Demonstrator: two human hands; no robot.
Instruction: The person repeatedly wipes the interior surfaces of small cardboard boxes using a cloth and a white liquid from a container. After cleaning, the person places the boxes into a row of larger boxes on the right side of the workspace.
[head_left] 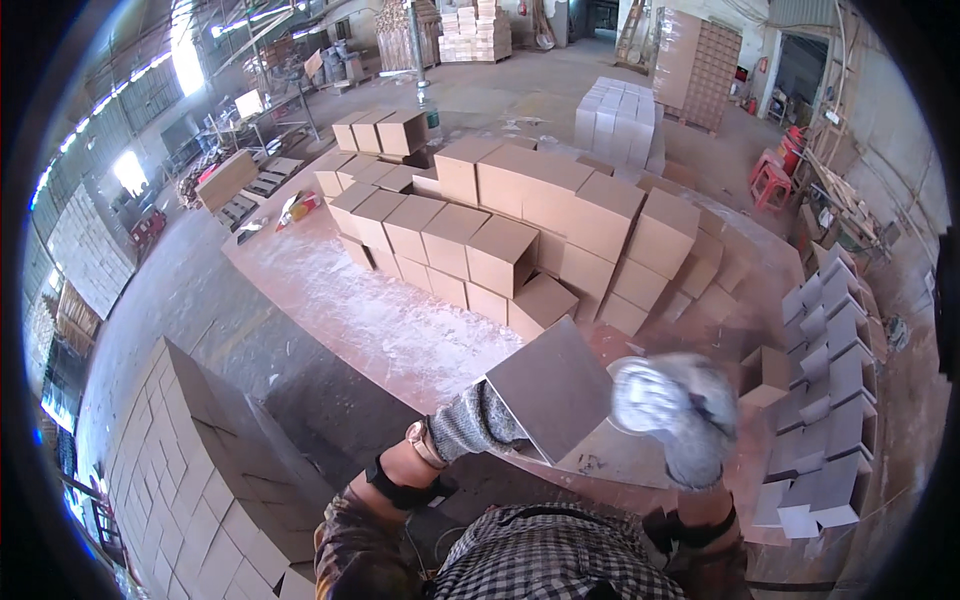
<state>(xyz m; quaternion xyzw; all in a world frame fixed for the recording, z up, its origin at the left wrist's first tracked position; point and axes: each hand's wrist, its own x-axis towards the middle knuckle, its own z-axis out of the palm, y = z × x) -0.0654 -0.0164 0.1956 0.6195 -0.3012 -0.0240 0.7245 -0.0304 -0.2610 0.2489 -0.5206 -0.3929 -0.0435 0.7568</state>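
My left hand (470,422), in a grey knitted glove, holds a dark grey-brown square board or box face (553,388) by its lower left edge. A pale strip runs along that edge, and the fingers are partly hidden behind it. Just right of the board is my right hand (703,420), also gloved and smeared by motion. It grips a whitish, shiny round thing (640,396), too blurred to name. Beneath both hands lies a reddish-brown work surface (640,498). Brown cardboard boxes (460,235) stand stacked in rows beyond the board.
White powder (400,318) covers part of the surface. An open box (764,376) stands at the right, beside rows of grey open boxes (830,400). A tall stack of cartons (190,480) rises at the near left. Red stools (770,185) stand farther back.
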